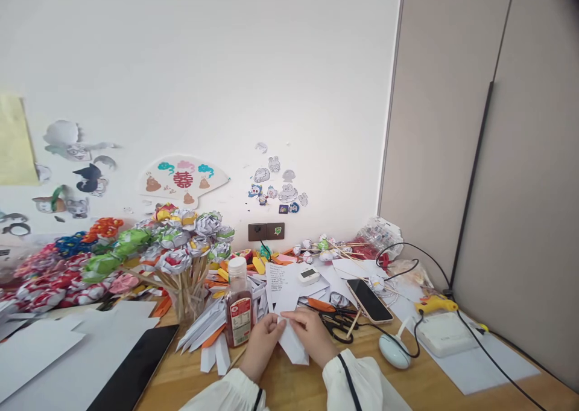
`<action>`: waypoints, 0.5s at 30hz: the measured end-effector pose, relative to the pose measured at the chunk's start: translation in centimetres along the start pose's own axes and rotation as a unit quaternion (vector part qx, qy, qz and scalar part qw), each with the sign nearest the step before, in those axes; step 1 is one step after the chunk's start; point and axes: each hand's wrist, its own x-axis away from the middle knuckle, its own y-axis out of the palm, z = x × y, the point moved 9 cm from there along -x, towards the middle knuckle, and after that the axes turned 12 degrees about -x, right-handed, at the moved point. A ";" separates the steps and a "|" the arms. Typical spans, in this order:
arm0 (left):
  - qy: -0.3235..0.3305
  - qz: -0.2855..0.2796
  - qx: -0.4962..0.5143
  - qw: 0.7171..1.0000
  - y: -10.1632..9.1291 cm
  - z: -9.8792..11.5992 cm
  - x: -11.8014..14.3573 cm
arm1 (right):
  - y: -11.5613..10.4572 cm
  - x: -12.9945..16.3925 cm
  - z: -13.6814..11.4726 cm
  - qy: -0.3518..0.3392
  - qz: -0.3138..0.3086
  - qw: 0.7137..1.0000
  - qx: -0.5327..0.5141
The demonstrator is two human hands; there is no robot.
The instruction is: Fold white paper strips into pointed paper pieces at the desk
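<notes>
Both of my hands meet at the near middle of the table, on a folded sheet of white paper (294, 346). My left hand (266, 340) pinches its upper left edge between thumb and fingers. From the other side, my right hand (312, 334) grips the top, fingertips touching those of the left. The paper narrows toward the fingers and widens toward me. Left of my hands stands a bottle (239, 308) with a white cap and reddish-brown contents. Folded white paper strips (208, 320) lie around it. Black-handled scissors (337, 326) rest right of my right hand.
A vase of paper flowers (183, 296) stands at the back left. Nearer are white sheets (40, 350) and a black tablet-like slab (136, 369). On the right lie a phone (368, 300), a pale mouse-shaped device (394, 350), a yellow glue gun (436, 304) and loose black cables.
</notes>
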 end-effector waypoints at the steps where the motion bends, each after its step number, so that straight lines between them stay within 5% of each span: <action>1: 0.002 0.002 -0.012 1.000 -0.1 0.0 0.0 | 0.0 0.0 0.1 0.001 0.001 1.000 0.001; 15: 0.045 0.065 -0.190 0.979 -1.5 2.1 0.9 | -0.5 0.0 0.0 0.020 0.043 0.998 -0.030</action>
